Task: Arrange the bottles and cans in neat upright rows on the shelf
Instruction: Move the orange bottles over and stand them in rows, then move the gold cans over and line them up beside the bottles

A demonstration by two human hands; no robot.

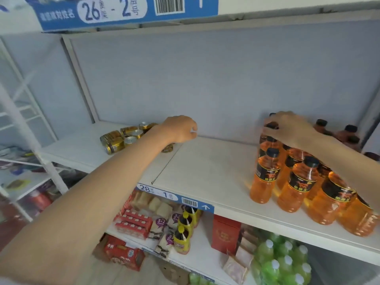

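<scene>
Several gold cans [121, 136] sit at the back left of the white shelf [205, 173], some lying on their sides, some upright. My left hand [181, 129] hovers just right of them, fingers curled; one gold can [167, 148] shows under the wrist, and I cannot tell whether the hand grips it. Several orange bottles [296, 182] with black caps stand in rows at the right. My right hand [287, 128] is closed over the top of the rear orange bottle [265, 138]. A few dark brown bottles [347, 134] stand behind, at the far right.
The shelf's back panel [205, 79] is close behind both hands. A blue shelf label [174, 197] runs along the front edge. The lower shelf holds yellow bottles [185, 229], red boxes [133, 223] and green bottles [281, 262]. A white rack [30, 140] stands at left.
</scene>
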